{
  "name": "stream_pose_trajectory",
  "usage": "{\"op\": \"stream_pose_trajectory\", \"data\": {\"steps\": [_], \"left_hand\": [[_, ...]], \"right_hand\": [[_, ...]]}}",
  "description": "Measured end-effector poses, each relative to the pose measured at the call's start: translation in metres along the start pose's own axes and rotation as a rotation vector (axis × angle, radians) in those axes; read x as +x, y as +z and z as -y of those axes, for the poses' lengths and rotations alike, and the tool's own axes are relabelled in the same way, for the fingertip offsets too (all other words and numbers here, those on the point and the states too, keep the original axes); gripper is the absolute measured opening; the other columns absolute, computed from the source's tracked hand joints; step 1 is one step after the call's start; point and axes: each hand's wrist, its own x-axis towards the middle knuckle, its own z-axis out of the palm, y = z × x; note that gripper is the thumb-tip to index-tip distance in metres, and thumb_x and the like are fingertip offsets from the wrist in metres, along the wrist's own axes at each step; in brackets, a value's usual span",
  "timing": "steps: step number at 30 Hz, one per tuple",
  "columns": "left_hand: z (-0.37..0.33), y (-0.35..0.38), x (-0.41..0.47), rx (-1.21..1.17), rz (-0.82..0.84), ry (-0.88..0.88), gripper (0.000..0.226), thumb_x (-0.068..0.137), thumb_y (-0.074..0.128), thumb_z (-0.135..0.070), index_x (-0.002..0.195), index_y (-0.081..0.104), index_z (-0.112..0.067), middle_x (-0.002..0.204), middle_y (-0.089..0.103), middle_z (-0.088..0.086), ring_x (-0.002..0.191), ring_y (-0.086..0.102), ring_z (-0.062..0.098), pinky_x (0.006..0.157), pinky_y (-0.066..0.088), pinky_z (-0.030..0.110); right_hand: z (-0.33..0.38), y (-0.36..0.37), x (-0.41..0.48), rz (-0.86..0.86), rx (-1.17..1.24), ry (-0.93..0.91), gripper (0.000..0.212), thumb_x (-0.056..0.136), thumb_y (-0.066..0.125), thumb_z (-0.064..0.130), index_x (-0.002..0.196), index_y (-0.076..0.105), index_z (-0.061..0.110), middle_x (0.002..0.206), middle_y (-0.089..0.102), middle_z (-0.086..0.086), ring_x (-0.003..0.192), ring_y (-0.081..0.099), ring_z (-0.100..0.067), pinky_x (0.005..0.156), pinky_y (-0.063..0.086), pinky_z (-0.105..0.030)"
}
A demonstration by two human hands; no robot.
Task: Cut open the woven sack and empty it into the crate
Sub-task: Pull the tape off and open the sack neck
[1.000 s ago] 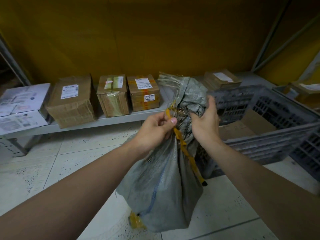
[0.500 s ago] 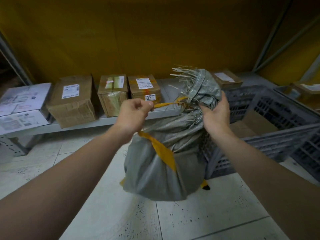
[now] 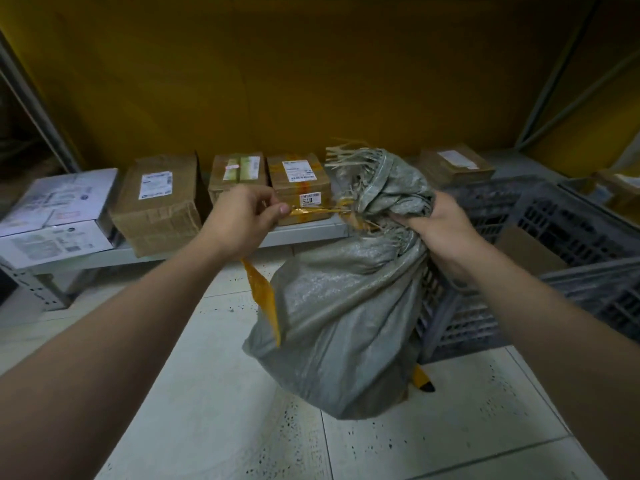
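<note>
Clearly the job was at an early stage. The sack (image 3: pixel 343 306) hung off the floor (image 3: pixel 214 410), just beside the near corner of the grey crate (image 3: pixel 568 237), its neck bunched shut and its frayed top sticking up. The right hand (image 3: pixel 438 230) was closed around that gathered neck and carried the sack's weight. The left hand (image 3: pixel 247 220) was curled shut, pinching the yellow tie (image 3: pixel 315 211) between thumb and forefinger and drawing it taut sideways from the knot; a loose length of the same strip dangled below the wrist. No blade was in view, so the opening seemed to be done by pulling the tie loose, though that was a guess. The mouth was not yet open and nothing had gone from the sack into the crate, where only some flat cardboard (image 3: pixel 526 251) lay. What remained was freeing the neck, lifting the sack over the crate's rim and tipping it out.
</note>
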Motion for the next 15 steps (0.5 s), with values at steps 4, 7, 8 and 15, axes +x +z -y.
{"op": "stream_pose_trajectory", "data": {"steps": [4, 7, 8, 15], "left_hand": [[0.009, 0.006, -0.005, -0.045, -0.026, 0.029, 0.023, 0.097, 0.059, -0.030, 0.082, 0.063, -0.013, 0.063, 0.055, 0.004, 0.052, 0.041, 0.011, 0.049, 0.032, 0.024], [0.007, 0.005, -0.002, -0.041, -0.061, 0.071, 0.023, 0.098, 0.059, -0.031, 0.084, 0.065, -0.013, 0.063, 0.057, -0.001, 0.051, 0.044, 0.009, 0.045, 0.033, 0.016], [0.007, 0.005, 0.000, -0.036, -0.061, 0.085, 0.024, 0.097, 0.059, -0.031, 0.086, 0.066, -0.012, 0.065, 0.059, 0.000, 0.053, 0.046, 0.009, 0.045, 0.033, 0.013], [0.020, 0.005, 0.002, -0.107, -0.022, 0.004, 0.022, 0.097, 0.058, -0.032, 0.088, 0.068, -0.014, 0.076, 0.064, -0.005, 0.067, 0.057, 0.007, 0.058, 0.042, 0.020]], "right_hand": [[-0.001, -0.005, -0.004, 0.129, 0.322, 0.183, 0.031, 0.085, 0.068, 0.002, 0.115, 0.063, 0.011, 0.113, 0.072, -0.014, 0.096, 0.073, -0.023, 0.084, 0.058, -0.040], [-0.002, -0.010, 0.000, 0.041, 0.440, 0.211, 0.040, 0.085, 0.065, 0.001, 0.125, 0.058, 0.005, 0.114, 0.070, -0.021, 0.102, 0.070, -0.035, 0.091, 0.054, -0.054], [0.000, -0.011, 0.002, 0.004, 0.426, 0.204, 0.040, 0.084, 0.067, 0.003, 0.123, 0.059, 0.005, 0.112, 0.071, -0.020, 0.100, 0.071, -0.034, 0.091, 0.054, -0.054], [0.004, -0.014, -0.002, -0.109, 0.517, 0.245, 0.033, 0.080, 0.058, -0.009, 0.109, 0.067, 0.003, 0.103, 0.074, -0.020, 0.092, 0.073, -0.038, 0.077, 0.059, -0.047]]}}
